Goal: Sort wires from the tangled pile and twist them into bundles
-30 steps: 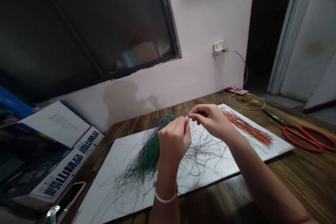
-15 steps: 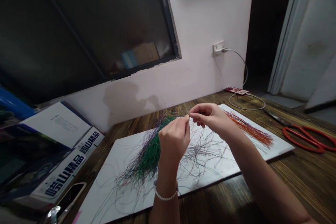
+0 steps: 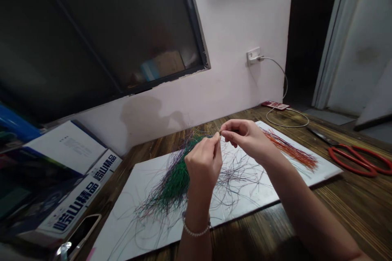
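Note:
My left hand (image 3: 203, 159) is closed in a pinch, its thumb and forefinger meeting the fingertips of my right hand (image 3: 245, 138). The right hand is pinched too, fingers curled. A very thin wire seems to run between the fingertips, mostly hidden by them. Under the hands lies a white board (image 3: 142, 169). A heap of green and purple wires (image 3: 176, 179) covers its left half, partly behind my left hand. Loose dark wires (image 3: 234, 173) are scattered below my right hand. To the right, partly behind my right wrist, is a bundle of orange wires (image 3: 295, 153).
Red-handled scissors (image 3: 352, 159) lie on the wooden table at the right. Behind them, a red phone (image 3: 275, 106) has a cable running to a wall socket (image 3: 253, 56). Boxes (image 3: 73, 208) and another phone (image 3: 84, 230) are at the left. A wall and window stand behind.
Both hands stay pinched together in nearly the same spot. The left wrist has turned slightly, and the whole view has shifted a little.

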### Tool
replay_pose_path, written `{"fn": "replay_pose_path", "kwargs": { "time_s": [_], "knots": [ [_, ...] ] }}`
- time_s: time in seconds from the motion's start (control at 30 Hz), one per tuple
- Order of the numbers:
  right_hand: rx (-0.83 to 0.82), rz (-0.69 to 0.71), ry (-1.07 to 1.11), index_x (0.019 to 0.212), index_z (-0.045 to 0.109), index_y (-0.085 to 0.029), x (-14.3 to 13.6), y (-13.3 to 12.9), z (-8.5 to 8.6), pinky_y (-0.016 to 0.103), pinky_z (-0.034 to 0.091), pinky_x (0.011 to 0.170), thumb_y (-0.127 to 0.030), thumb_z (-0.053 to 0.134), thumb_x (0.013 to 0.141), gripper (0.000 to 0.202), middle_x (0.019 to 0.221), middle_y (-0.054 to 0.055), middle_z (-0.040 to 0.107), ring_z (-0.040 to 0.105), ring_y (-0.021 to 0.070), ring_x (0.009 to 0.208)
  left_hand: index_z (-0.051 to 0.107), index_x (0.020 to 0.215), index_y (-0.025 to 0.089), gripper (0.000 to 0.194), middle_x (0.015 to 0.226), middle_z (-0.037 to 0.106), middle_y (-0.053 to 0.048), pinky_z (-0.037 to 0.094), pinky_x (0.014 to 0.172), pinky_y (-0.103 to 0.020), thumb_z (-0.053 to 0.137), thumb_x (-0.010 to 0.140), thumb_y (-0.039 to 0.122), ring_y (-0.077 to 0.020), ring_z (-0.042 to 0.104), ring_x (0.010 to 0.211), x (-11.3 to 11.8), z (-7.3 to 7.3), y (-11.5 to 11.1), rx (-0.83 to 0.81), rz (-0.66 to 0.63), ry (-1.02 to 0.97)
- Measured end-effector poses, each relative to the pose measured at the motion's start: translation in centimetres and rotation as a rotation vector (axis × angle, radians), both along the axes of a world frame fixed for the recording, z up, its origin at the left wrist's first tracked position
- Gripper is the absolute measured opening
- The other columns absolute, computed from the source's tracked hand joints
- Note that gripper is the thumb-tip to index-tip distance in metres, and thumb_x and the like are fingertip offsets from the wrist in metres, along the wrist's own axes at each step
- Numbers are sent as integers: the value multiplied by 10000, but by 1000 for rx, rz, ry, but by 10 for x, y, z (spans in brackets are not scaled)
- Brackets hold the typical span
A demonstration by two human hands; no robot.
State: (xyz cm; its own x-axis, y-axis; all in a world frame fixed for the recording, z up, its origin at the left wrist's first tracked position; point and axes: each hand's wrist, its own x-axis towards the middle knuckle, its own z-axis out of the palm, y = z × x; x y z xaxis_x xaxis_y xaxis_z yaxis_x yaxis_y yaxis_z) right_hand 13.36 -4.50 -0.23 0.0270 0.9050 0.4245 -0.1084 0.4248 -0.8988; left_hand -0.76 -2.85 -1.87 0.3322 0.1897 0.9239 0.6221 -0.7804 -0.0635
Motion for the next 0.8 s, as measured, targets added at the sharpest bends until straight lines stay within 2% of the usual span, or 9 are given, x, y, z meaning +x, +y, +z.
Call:
{"fn": "replay_pose_path", "kwargs": {
  "time_s": [0.17,0.33,0.43,0.63,0.8],
  "knots": [
    [96,-75,-91,707,564,-157,-3,-2,-2,241,303,501,-174,554,776,71,627,-20,494,394,84,567,637,869,138,76,671,648,-28,429,529,-222,567,841,125,-90,548,556,2,0,-4,-52,-47,-87],
    [170,-134,-211,705,523,-167,-5,-4,-3,258,300,523,-113,504,789,101,620,-26,468,375,90,570,635,782,155,76,669,655,-13,428,525,-215,582,836,150,-84,558,562,3,4,-6,-202,-126,-195],
    [206,-136,-248,717,502,-174,-6,-4,-3,252,296,516,-103,484,794,106,621,-32,450,361,90,562,633,738,156,112,593,608,9,385,471,-206,587,837,186,-67,486,493,3,6,-7,-342,-175,-283],
    [352,-205,-357,731,477,-187,-7,-3,-5,238,360,596,-36,428,765,162,687,-14,497,437,106,637,630,694,154,166,554,536,13,340,441,-211,601,815,264,-72,419,494,1,8,-7,-702,-320,-470],
    [439,-168,-392,750,463,-192,-6,4,-9,241,373,611,-54,432,790,147,703,-9,510,450,108,642,597,653,149,214,485,358,41,223,383,-205,625,786,314,-51,275,445,-3,10,0,-995,-505,-544]
  ]
}}
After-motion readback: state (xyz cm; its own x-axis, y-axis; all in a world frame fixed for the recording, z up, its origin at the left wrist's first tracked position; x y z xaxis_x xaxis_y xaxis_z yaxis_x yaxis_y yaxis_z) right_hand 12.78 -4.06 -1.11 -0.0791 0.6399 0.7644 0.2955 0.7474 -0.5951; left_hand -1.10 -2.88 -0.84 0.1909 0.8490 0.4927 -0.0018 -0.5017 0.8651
